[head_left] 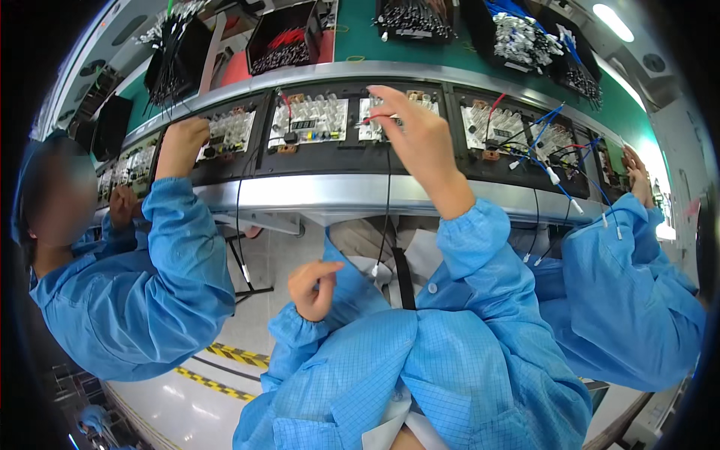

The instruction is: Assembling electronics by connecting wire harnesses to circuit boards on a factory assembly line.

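My right hand is over a circuit board in the black tray, its fingers bent around a thin red wire that runs to the board. The wire passes between the thumb and a finger. Below the rail my left hand hangs in front of my body, index finger stretched out and the others curled, with nothing visible in it. To its right a black wire dangles from the board, a white connector at its lower end. A neighbouring board with clear parts and a small display sits left of my right hand.
A co-worker's hand works over boards at left; another person's hand is at far right. Black bins of wires stand behind the metal rail. Blue wires with white connectors hang over the tray at right.
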